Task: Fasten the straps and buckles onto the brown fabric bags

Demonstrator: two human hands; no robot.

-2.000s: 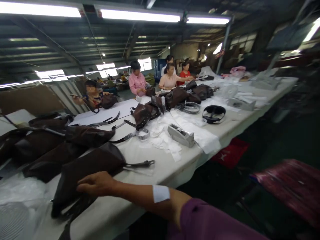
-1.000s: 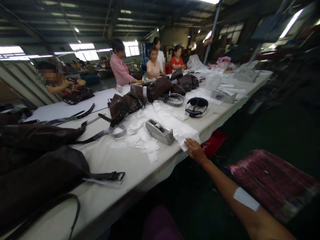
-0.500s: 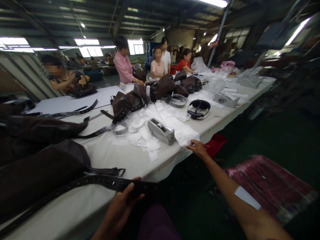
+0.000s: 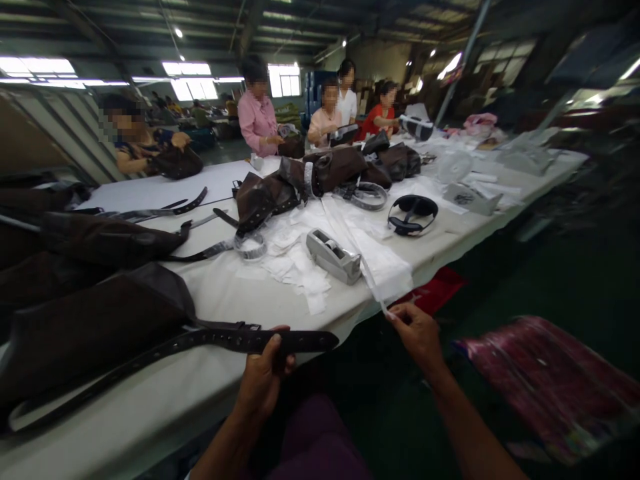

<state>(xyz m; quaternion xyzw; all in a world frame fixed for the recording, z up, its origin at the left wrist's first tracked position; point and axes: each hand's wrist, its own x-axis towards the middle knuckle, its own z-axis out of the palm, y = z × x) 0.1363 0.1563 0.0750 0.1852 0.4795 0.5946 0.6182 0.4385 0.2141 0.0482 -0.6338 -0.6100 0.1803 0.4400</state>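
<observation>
My left hand (image 4: 265, 377) grips a dark studded strap (image 4: 310, 341) near its rounded end, thumb on top, at the table's front edge. The strap runs left to a dark brown bag (image 4: 110, 320) lying on the cloth. Between the fingertips of my right hand (image 4: 413, 327) is the end of a thin white strip (image 4: 367, 273), which stretches up and back over the table. White sheets (image 4: 295, 257) lie spread beside a grey tape dispenser (image 4: 334, 255), left of the strip.
The white-covered table (image 4: 210, 407) carries more brown bags (image 4: 345, 167), a black headset (image 4: 413, 215) and a second dispenser (image 4: 470, 199). Several people work along its far side. A red bag (image 4: 440, 290) and a pink-wrapped bundle (image 4: 555, 380) are at the right, below table height.
My right hand has pulled the thin white strip up from the sheets towards me. My left hand has lifted the strap's end slightly. The view has shifted a little.
</observation>
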